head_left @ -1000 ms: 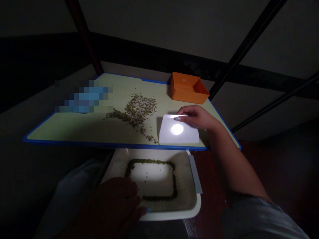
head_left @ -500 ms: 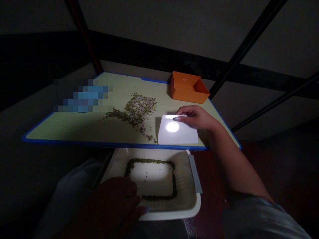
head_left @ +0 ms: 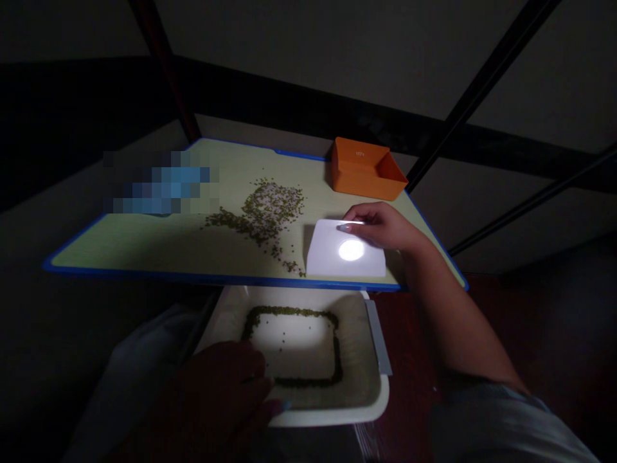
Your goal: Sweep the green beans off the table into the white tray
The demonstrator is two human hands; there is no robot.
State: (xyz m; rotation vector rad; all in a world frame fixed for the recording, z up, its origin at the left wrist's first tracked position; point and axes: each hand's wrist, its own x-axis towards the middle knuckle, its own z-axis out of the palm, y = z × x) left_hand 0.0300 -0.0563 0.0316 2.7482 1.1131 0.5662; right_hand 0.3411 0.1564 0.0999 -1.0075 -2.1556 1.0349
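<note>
My right hand is closed on the top edge of a flat white scraper, thumb in front and fingers behind. The scraper stands tilted on the pale yellow-green board near its front edge, with a bright spot of light on it. To its left lies a loose patch of small green beans or seeds, with a thin trail reaching its lower corner. In the dark below, my left hand is closed over the near left rim of a white plastic basin. More green beans line the edges of the basin's floor.
The board has a raised blue rim and overhangs the basin's far side. An open orange box stands at its back right. A blurred-out blue item lies at the back left. Dark panelled walls rise behind.
The scraper has shifted very slightly right and up in view. The bright spot on it has moved to the right. My left hand, the beans and the basin look unchanged.
</note>
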